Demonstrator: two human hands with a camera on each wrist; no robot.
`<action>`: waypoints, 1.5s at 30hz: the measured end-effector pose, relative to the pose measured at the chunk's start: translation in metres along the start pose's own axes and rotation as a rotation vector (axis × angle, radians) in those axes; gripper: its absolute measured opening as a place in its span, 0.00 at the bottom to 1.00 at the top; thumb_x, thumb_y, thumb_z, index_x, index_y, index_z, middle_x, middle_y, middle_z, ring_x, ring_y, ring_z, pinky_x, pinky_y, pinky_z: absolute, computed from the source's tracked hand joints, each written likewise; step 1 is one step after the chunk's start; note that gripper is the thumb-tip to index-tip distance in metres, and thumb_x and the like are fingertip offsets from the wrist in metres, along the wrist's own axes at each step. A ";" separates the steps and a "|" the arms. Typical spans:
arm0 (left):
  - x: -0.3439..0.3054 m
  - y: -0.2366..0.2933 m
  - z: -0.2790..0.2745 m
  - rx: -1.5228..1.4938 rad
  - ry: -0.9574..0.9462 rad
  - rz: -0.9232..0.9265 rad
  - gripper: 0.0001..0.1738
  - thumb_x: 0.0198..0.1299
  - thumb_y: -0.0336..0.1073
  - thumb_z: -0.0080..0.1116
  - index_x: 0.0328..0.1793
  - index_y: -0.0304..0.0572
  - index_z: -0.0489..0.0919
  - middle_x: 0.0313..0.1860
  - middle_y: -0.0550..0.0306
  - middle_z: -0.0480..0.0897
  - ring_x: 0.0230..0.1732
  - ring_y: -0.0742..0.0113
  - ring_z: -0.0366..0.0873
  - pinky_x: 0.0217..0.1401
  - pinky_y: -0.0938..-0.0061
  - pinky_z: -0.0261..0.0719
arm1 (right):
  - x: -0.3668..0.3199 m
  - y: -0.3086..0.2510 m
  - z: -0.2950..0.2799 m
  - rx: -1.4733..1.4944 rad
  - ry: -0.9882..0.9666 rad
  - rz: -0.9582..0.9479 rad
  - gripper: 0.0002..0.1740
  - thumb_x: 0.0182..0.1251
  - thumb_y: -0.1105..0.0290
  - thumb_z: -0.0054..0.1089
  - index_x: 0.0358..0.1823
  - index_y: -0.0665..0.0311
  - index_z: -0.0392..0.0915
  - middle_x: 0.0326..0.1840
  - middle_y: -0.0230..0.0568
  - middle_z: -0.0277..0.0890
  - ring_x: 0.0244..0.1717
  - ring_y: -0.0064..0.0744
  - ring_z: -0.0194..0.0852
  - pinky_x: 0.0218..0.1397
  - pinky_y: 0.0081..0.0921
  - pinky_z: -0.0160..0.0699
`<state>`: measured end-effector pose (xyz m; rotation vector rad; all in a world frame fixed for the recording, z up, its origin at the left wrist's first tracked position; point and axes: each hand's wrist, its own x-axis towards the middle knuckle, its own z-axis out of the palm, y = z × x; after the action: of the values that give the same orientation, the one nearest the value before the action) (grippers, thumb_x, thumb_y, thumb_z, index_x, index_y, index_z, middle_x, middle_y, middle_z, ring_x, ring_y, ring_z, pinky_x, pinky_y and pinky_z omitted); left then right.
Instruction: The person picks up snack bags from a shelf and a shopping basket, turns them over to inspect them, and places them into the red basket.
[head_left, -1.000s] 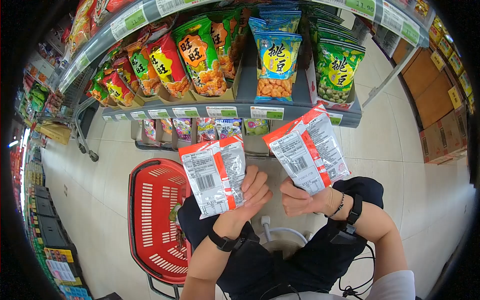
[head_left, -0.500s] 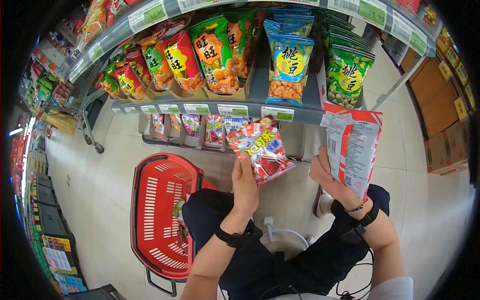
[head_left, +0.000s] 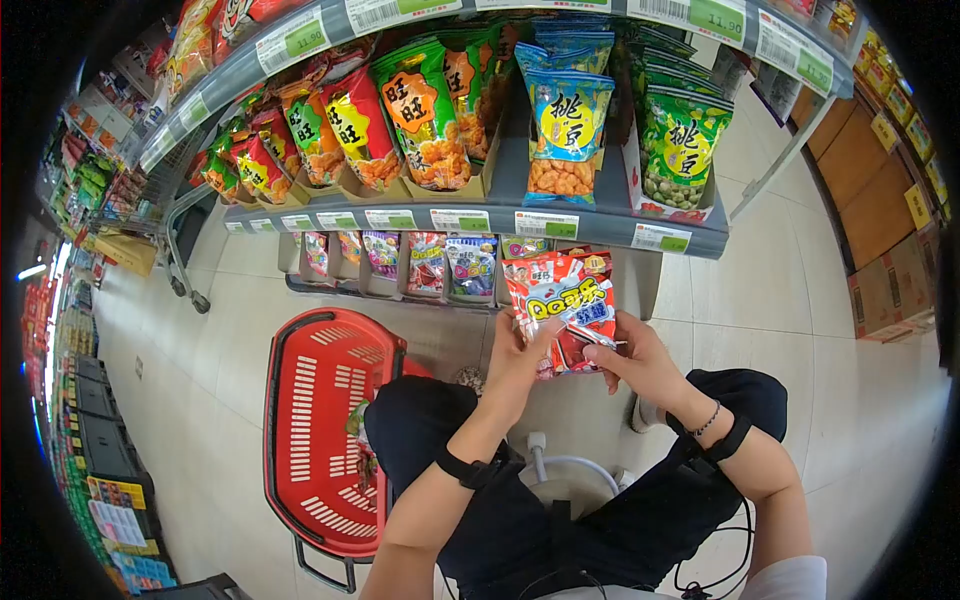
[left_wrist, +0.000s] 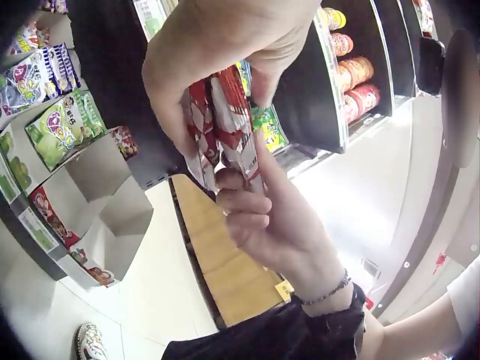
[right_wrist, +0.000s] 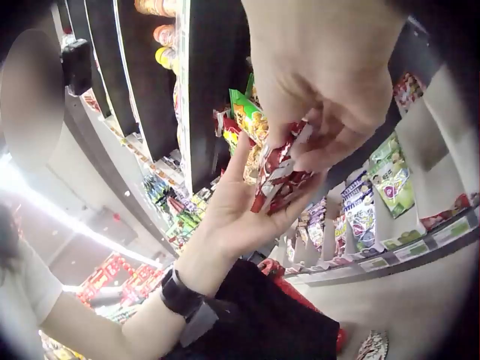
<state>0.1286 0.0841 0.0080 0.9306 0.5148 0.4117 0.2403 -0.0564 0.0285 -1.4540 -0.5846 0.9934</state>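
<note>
Two red-and-white bags of gummy candy are stacked together in front of my knees, the upper one's printed front facing up. My left hand holds them at the near left corner, thumb on top. At the lower right edge my right hand pinches them between thumb and fingers. In the left wrist view both bags stand side by side, seen edge-on between the hands. The right wrist view has the left palm under the bags, the right fingers gripping their edge.
A red shopping basket with a few packs inside stands on the floor at my left. Ahead, a shelf carries upright snack bags. Below it, boxes of gummy bags line a low shelf. A cart stands far left.
Both hands held one bag each, apart and back side up. The left bag was flipped front up, then the right, and the two came together between the hands.
</note>
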 end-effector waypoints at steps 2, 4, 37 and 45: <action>-0.003 -0.003 0.005 0.152 0.026 0.054 0.28 0.55 0.32 0.64 0.59 0.34 0.64 0.50 0.54 0.76 0.51 0.69 0.76 0.50 0.75 0.77 | 0.002 0.003 -0.007 -0.169 -0.027 0.043 0.22 0.60 0.61 0.63 0.46 0.69 0.67 0.26 0.33 0.72 0.21 0.17 0.68 0.19 0.18 0.68; -0.001 -0.006 0.004 0.030 0.032 -0.018 0.26 0.56 0.32 0.63 0.58 0.34 0.66 0.50 0.54 0.77 0.50 0.69 0.77 0.50 0.74 0.77 | 0.001 0.009 -0.005 -0.397 0.113 -0.051 0.21 0.60 0.60 0.63 0.44 0.69 0.68 0.25 0.34 0.72 0.22 0.19 0.69 0.21 0.19 0.70; -0.052 0.065 -0.047 -0.657 0.330 0.110 0.20 0.66 0.35 0.48 0.61 0.35 0.67 0.58 0.47 0.74 0.60 0.53 0.70 0.66 0.53 0.67 | 0.087 0.231 -0.015 -1.221 0.285 0.205 0.48 0.54 0.73 0.58 0.73 0.54 0.38 0.62 0.59 0.53 0.55 0.62 0.67 0.56 0.44 0.71; -0.063 0.059 -0.040 -0.693 0.274 0.046 0.20 0.66 0.35 0.48 0.62 0.36 0.67 0.59 0.47 0.73 0.61 0.53 0.69 0.66 0.51 0.66 | 0.095 0.228 -0.038 -1.265 0.271 0.033 0.34 0.56 0.78 0.49 0.66 0.59 0.53 0.49 0.55 0.67 0.45 0.57 0.73 0.46 0.43 0.75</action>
<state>0.0485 0.1075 0.0529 0.2165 0.5464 0.7079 0.2750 -0.0332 -0.2173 -2.6433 -1.0671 0.3572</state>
